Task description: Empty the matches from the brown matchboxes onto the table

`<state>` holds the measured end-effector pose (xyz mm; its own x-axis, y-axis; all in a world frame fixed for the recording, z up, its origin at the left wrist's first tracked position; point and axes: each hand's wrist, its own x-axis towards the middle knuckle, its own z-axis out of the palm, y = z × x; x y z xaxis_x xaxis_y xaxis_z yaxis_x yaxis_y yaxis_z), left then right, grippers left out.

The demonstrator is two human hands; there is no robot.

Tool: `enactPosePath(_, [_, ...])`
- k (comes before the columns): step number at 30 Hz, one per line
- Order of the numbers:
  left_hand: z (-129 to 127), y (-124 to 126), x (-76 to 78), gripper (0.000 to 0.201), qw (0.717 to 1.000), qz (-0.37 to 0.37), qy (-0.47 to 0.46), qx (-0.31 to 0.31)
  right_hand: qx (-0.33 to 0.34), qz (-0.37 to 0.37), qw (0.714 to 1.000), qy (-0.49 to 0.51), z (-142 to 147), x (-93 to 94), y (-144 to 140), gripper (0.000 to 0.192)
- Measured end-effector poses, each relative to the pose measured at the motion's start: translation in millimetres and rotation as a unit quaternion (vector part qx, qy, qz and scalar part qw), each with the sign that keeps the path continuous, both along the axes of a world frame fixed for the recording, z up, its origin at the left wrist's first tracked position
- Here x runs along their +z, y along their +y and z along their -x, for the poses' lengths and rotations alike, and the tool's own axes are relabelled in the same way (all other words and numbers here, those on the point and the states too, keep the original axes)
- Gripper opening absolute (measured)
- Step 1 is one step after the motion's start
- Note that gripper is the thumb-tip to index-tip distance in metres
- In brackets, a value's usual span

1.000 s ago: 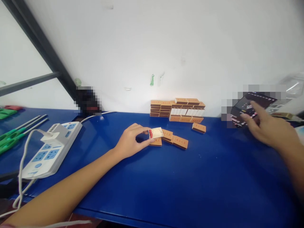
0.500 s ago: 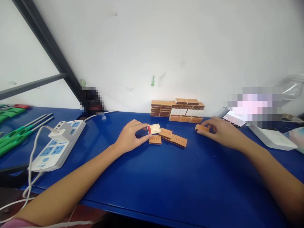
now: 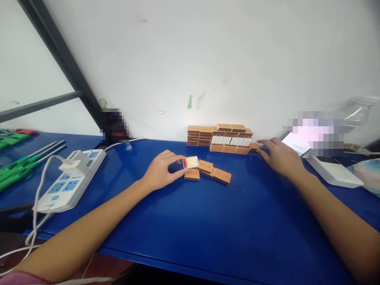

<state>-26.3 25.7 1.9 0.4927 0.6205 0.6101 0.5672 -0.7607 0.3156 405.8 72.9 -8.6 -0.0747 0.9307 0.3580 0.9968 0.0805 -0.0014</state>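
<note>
L hand (image 3: 162, 172) pinches open matchbox tray (image 3: 190, 162) betw. thumb + fingers, red heads showing, just above loose matchboxes (image 3: 212, 172) on blue table (image 3: 208, 229). Tray likely light, thin card, crushable, spills if tipped; best held by its long sides. R hand (image 3: 279, 156) flat, fingers loose, touching single matchbox (image 3: 254, 146) at end of stack (image 3: 221, 139) by wall. Open room toward near edge; power strip (image 3: 69, 178) well left.

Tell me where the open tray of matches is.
In the head view, the open match tray is pinched in the left hand, mid-table, just above loose matchboxes.
</note>
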Motion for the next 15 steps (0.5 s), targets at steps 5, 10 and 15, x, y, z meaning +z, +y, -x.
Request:
enactPosePath(5, [0.3,-0.7,0.0,0.029,1.000,0.001,0.001,-0.007,-0.065,0.012,0.998,0.004,-18.8,9.2,-14.8,0.056])
enactPosePath(10, [2.1,0.2,-1.0,0.028,1.000,-0.001,0.002,-0.010,-0.130,0.058,0.990,0.023,-63.0,14.2,-25.8,0.074])
enactPosePath(15, [2.9,2.2,-4.0,0.031,1.000,0.011,0.004,-0.018,-0.193,0.012,0.980,-0.051,-81.8,21.2,-34.2,0.084])
